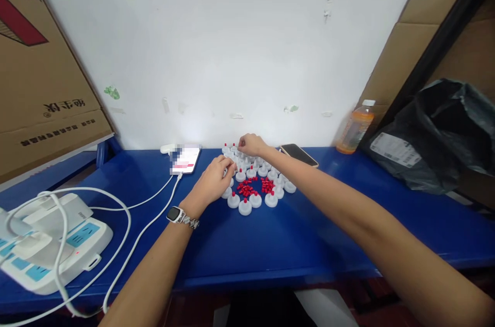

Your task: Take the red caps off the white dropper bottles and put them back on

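Several white, translucent nozzle caps [245, 207] stand in a cluster on the blue table, many with a small red tip on top. Two loose piles of small red tips [267, 185] lie among them. At the left side of the cluster is my left hand [215, 178], its fingers curled together by the caps; whatever they hold is hidden. My right hand [252, 145] reaches to the back of the cluster, thumb and fingers pinched low over the white caps. What sits in that pinch is too small to make out.
A lit phone [186, 159] charges at the left; a dark phone [299, 154] lies right of the caps. White cables [129, 216] run from a power strip [88, 249] at front left. An orange drink bottle [355, 128] and black plastic bag [421, 136] stand right. Cardboard [42, 74] leans left.
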{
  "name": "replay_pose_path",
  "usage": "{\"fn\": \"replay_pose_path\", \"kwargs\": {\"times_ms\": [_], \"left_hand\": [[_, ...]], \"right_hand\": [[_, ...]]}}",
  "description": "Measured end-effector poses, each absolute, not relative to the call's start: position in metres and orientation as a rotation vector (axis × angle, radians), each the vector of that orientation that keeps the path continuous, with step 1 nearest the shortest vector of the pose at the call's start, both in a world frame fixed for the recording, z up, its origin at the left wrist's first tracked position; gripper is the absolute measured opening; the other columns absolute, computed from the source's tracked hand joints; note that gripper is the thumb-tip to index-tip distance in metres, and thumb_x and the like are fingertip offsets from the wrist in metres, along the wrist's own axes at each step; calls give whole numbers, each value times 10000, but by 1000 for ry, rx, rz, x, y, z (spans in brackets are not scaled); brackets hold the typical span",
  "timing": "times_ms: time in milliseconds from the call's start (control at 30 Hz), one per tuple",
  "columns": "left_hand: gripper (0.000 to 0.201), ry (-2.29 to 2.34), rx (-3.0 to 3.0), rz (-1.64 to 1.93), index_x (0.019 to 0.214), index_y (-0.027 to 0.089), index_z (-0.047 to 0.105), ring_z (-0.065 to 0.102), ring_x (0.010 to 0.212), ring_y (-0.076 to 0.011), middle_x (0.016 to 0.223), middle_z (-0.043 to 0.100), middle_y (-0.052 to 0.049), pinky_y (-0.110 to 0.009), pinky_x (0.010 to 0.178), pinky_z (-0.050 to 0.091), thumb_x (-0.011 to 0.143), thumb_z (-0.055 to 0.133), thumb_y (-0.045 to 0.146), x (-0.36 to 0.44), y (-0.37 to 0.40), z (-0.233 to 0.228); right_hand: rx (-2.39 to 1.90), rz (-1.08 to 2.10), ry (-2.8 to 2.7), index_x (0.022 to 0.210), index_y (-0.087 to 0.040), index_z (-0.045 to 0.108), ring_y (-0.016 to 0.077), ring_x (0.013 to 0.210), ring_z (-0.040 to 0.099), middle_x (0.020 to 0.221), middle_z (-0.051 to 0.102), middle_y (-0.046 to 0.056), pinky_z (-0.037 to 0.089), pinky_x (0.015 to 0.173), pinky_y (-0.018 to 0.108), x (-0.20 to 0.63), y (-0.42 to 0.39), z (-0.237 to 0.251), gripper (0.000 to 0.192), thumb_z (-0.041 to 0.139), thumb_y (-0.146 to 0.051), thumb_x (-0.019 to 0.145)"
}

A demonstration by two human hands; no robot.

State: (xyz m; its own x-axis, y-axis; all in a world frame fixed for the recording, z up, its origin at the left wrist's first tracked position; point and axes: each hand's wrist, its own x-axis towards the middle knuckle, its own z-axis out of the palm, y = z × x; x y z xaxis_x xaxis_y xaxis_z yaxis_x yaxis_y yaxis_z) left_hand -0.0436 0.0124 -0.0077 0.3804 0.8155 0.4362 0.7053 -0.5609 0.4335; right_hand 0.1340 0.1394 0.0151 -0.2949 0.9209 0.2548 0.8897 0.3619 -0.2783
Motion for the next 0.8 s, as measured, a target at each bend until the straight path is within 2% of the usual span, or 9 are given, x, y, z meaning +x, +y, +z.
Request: {"fn": "replay_pose_path", "kwargs": {"times_ms": [100,167,267,333,400,467,567,667,800], "left_hand": [[288,1384,2439,1054,1002,205,616,573,992,-236,1036,570,-71,-394,860,476,1004,406,402,-45,12,-6],[295,1397,2415,1154,1150,219,589,565,1077,-253,1153,558,-89,-411,899,484,982,457,422,-43,10,-5],[473,1357,2367,1203,1355,247,458,563,1150,-266,1315,530,-109,-416,906,498,936,549,446,-36,5,-4],[554,1296,2328,1167,1388,250,402,590,1130,-258,1317,564,-106,-407,896,502,912,589,462,-31,3,-3],[500,1233,2285,1130,1337,239,427,627,1064,-239,1216,632,-89,-382,865,507,918,582,463,-27,0,-1],[387,1178,2258,1121,1248,227,477,648,975,-214,1094,665,-67,-343,804,511,942,546,452,-25,-2,2],[320,1165,2259,1107,1191,220,512,638,880,-187,974,650,-43,-300,724,496,964,500,445,-26,-4,6],[321,1195,2281,1067,1181,214,531,614,826,-175,912,625,-29,-291,696,477,963,491,446,-27,-5,7],[322,1203,2305,1052,1158,202,544,597,797,-170,883,615,-22,-297,704,465,949,506,444,-25,-5,6]], "right_hand": [[-1511,175,-2130,875,-180,718,180,854,658,915,743,58,458,783,281,144,124,22,135,630,-276,837],[-1359,338,-1961,853,-163,702,157,758,638,826,722,50,456,712,265,152,106,25,141,635,-286,837],[-1098,710,-1751,807,-155,671,139,626,580,683,663,19,433,606,260,160,71,20,215,674,-371,812],[-991,903,-1660,806,-161,658,137,622,576,684,658,10,436,606,262,164,48,13,280,709,-435,780],[-950,969,-1632,800,-168,651,137,619,572,667,648,1,433,613,266,167,30,7,323,703,-487,783],[-968,919,-1693,787,-168,655,142,624,570,659,649,6,424,627,273,173,19,4,333,628,-494,850],[-1105,620,-1913,800,-171,683,159,709,585,735,688,26,406,723,304,184,11,4,266,550,-370,916],[-1270,286,-2210,841,-209,720,207,870,578,808,705,28,345,855,365,191,10,5,124,631,-293,862],[-1371,65,-2417,869,-236,737,261,967,545,866,699,62,295,893,405,188,12,4,143,661,-356,857]]}}
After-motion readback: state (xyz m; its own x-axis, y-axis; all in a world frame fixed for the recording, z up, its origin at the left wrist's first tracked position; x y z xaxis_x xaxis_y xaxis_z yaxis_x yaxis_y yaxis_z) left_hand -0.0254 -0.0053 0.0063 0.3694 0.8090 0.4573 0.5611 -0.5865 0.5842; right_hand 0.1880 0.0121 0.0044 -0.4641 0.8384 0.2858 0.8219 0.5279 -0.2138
